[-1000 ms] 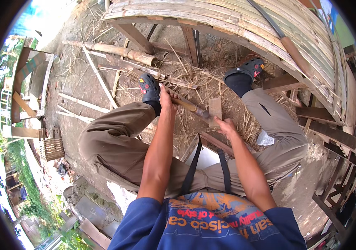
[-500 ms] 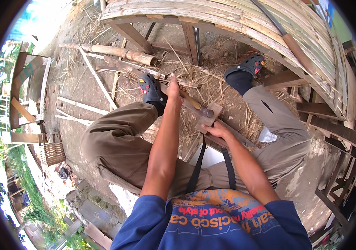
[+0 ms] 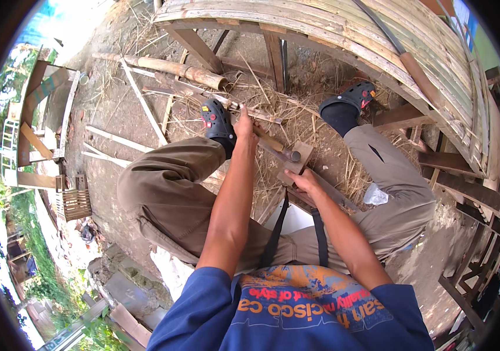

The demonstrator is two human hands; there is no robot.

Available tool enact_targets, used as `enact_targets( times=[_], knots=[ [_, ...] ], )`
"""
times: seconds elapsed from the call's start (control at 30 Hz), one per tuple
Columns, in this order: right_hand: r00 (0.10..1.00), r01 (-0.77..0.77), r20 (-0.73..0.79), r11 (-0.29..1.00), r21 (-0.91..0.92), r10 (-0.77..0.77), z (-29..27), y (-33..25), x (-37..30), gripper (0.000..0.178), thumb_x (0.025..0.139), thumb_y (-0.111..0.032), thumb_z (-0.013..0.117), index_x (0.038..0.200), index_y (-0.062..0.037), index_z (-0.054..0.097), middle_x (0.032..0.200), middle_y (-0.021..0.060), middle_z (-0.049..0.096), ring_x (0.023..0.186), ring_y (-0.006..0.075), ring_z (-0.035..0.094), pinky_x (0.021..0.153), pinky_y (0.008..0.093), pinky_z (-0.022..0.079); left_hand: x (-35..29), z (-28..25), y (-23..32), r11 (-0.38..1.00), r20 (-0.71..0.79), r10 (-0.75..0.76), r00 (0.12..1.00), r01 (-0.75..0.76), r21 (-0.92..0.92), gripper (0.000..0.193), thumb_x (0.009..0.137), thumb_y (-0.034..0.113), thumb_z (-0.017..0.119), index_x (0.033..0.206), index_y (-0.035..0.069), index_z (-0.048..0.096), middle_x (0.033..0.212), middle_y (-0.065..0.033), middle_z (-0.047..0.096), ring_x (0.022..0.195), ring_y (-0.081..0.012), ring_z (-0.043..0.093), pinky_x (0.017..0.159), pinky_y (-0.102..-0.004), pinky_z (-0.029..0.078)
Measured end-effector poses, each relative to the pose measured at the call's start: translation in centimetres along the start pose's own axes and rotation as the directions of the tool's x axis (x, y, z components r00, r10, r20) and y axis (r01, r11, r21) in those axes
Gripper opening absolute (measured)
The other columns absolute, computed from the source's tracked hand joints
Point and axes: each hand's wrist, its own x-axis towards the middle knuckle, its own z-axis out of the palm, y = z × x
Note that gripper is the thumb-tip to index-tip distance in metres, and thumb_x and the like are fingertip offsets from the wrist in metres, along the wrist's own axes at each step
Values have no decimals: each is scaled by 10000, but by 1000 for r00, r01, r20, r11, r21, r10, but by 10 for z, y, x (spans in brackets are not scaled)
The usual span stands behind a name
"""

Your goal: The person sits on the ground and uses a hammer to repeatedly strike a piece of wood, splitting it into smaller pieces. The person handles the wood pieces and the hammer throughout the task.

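Left hand (image 3: 244,127): fingers wrapped round the handle of a hammer (image 3: 271,141), thumb pointing to the far side
Hammer: slanting from the left hand toward the right and near, head over a small wooden block (image 3: 305,150); cannot tell whether touching it
Right hand (image 3: 304,180): nearly closed on the near edge of the small wooden block, thumb on top, other fingers mostly hidden
Small wooden block: between the shoes and the lap, lying across a long board (image 3: 334,192)
Left shoe (image 3: 218,120): just beside the left hand
Right shoe (image 3: 360,97): well apart, far right
Slatted bench (image 3: 314,26): far side, with a long knife (image 3: 415,75) lying on top
Bamboo pole (image 3: 171,68): on the ground, far left
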Motion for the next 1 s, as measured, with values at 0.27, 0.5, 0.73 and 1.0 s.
enact_targets(
  times=[0.27, 0.5, 0.73, 1.0],
  knots=[
    [932, 87, -315, 955, -284, -179, 20, -17, -7, 886, 696, -541, 819, 1167, 138, 500, 1128, 324, 629, 1059, 425, 638, 919, 452, 508, 72, -51, -7, 978, -200, -185, 962, 161, -129, 489, 918, 621, 568, 1019, 156, 455, 731, -38, 466, 503, -184, 457, 449, -370, 440],
    [883, 220, -394, 966, -132, -255, 44, -17, 1, 944, 709, -557, 799, 1185, 186, 464, 1111, 360, 618, 1048, 440, 638, 900, 449, 519, 72, -29, -6, 990, -25, -144, 989, 143, -10, 449, 933, 601, 555, 877, 169, 449, 640, 0, 386, 530, -163, 428, 510, -389, 428],
    [898, 124, -343, 907, -403, -275, 47, 5, 16, 1037, 727, -664, 729, 1188, 234, 492, 1138, 408, 588, 1129, 444, 602, 949, 445, 494, 16, -7, 4, 999, 17, -53, 998, 53, -8, 401, 921, 456, 652, 780, 142, 445, 613, 7, 390, 517, -144, 425, 503, -344, 411],
    [909, 311, 402, 828, -467, -115, -38, -41, -28, 733, 784, -586, 715, 1025, 105, 668, 986, 267, 690, 1012, 393, 661, 908, 451, 514, 6, -21, 3, 1000, 32, 19, 999, -19, 3, 410, 908, 476, 664, 818, 125, 471, 618, 1, 392, 524, -146, 433, 509, -354, 425]
  ],
)
